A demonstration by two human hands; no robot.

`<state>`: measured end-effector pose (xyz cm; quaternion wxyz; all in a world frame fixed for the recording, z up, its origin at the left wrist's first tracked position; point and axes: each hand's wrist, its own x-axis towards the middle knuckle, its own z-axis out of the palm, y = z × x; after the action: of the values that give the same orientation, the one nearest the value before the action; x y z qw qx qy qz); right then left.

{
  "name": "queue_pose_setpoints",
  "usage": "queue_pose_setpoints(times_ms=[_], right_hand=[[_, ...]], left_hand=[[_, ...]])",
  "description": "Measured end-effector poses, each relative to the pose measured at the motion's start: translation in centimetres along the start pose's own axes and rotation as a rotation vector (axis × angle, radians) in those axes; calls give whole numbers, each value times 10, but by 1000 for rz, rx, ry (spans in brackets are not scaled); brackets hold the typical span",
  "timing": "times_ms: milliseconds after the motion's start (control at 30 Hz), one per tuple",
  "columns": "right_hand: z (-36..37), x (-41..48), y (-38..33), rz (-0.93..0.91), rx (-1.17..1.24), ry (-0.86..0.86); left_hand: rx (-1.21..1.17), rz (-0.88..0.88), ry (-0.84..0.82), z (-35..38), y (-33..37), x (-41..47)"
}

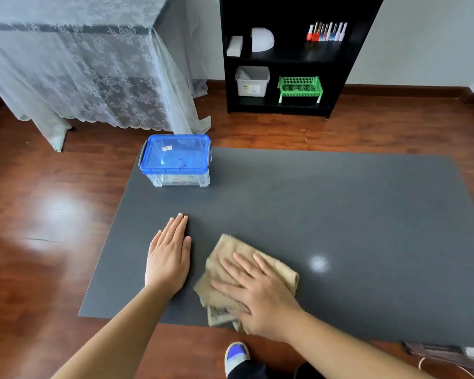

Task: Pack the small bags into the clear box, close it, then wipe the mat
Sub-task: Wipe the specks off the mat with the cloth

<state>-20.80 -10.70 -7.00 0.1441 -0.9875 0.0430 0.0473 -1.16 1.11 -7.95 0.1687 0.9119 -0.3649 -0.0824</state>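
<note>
The folded beige cloth (246, 280) is pressed flat on the near part of the grey mat (340, 214) by the right hand (260, 294), fingers spread. The left hand (169, 255) is laid open on the mat beside it, holding nothing. The clear box (175, 162), lid closed, is placed at the far left corner. The mat could slide on the floor (39, 214) if the left hand is lifted; the box could be bumped.

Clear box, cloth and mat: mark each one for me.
clear box (175, 157): head view, on its blue lid.
cloth (227, 251): head view, on the far fold, beyond the fingers.
mat (326, 203): head view, on its bare middle.
</note>
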Motion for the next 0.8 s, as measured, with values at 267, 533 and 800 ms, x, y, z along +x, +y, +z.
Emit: queue_pose_setpoints(times_ms=[267,533,800], right_hand=[[-52,-23,171,488,-79,158],[-66,98,208,810,-30,80],[-16,44,23,80,-17,9]], left_hand=[[86,22,-9,0,-2,10],[93,21,-5,1,-3,10],[100,0,-17,-2,2,11]])
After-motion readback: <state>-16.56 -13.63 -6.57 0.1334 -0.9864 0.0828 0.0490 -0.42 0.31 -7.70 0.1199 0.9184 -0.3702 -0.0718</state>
